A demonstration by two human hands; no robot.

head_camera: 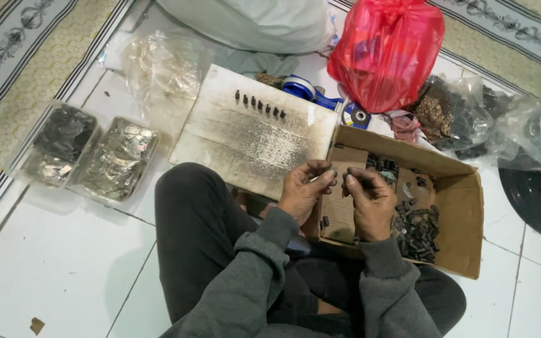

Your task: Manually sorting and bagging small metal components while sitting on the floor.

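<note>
Behind brown carton (pixel 464 206), red bag (pixel 386 50), clear packets (pixel 120 156)

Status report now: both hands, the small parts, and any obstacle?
Left hand and right hand pinch small dark parts over cardboard box. No obstacle between.

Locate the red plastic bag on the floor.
In the head view, the red plastic bag sits top right of centre, just beyond the cardboard box and beside the white board.
</note>
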